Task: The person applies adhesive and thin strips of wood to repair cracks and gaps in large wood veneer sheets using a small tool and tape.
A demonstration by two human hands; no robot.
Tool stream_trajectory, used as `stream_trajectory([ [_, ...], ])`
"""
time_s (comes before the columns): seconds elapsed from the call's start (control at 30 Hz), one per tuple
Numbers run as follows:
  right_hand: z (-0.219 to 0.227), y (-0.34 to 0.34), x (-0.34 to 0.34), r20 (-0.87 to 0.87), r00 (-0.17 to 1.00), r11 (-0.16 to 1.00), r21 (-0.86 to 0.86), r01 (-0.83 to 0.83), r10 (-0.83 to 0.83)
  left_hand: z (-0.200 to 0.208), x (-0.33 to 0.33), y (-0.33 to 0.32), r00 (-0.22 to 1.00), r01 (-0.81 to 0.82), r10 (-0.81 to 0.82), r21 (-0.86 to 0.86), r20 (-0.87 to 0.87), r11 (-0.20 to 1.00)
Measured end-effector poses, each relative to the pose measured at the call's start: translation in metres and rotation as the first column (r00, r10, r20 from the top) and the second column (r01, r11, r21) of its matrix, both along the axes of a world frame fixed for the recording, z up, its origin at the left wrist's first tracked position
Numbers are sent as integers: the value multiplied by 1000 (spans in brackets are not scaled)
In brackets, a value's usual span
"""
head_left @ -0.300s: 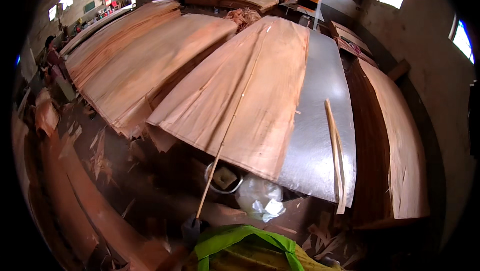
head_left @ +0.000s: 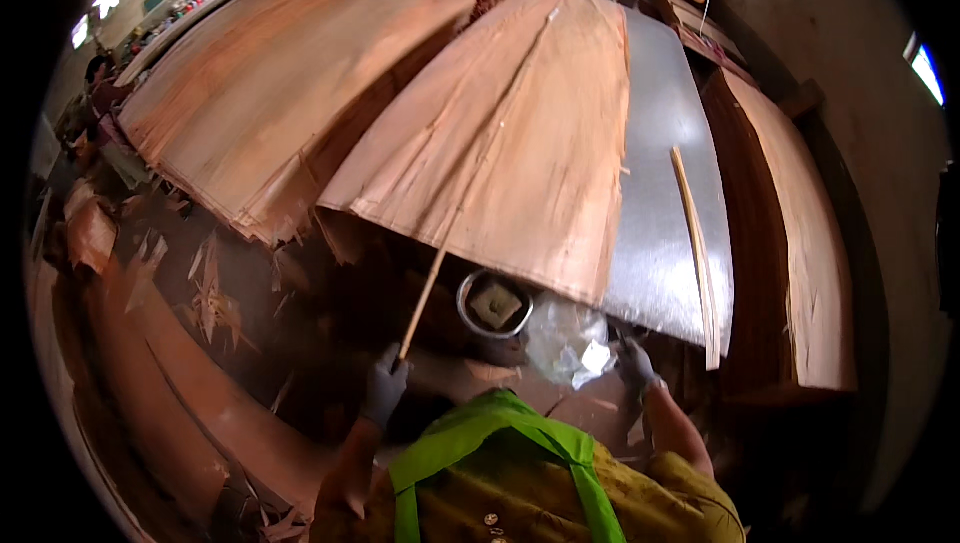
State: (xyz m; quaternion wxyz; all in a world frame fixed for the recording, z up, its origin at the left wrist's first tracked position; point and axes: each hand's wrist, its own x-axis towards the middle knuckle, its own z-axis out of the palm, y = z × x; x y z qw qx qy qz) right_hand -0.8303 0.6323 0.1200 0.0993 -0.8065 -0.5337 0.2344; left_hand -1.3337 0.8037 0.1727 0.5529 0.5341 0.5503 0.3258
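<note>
Left hand: gloved left hand (head_left: 384,385) wrapped round the near end of the stick (head_left: 433,273), fingers closed on it!
Stick: long and thin, reaching out lengthwise over the pale wood sheet (head_left: 560,143); contact along the way, I can't tell.
Right hand: gloved right hand (head_left: 637,363) is just by the metal tabletop's (head_left: 660,133) near edge, right of the plastic bag (head_left: 556,335); can't tell whether it grips anything.
Metal tabletop: bare shine beside the sheet, with narrow wood strips (head_left: 692,243) lying along its right part.
In the way: round basin (head_left: 461,309) with a block (head_left: 492,304) inside, and that bag, crowding the space between person and sheet.
Either side: left stack (head_left: 350,83) of wood sheets, right stack (head_left: 805,243) too.
Floor: splintered scraps (head_left: 210,301) at left.
Far left: another person (head_left: 106,98) by the left stack.
</note>
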Motion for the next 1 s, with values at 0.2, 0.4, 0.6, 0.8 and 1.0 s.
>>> stream_trajectory([
  [0.2,42,130,-52,-617,603,850,-234,473,-505,10,-31,25,999,46,-48,-42,-25,998],
  [0.4,13,199,-23,-291,743,793,-126,595,-603,21,-61,59,992,55,-62,-62,-112,997],
  [0.6,8,223,-15,216,856,855,-129,502,-470,27,-96,122,962,130,-109,67,-251,989],
  [0.8,26,229,-47,196,832,847,-14,532,-519,30,-113,183,902,281,-226,105,-368,954],
  [1.0,10,247,-67,-578,500,580,57,813,-645,17,-113,228,974,139,-176,-240,-139,961],
])
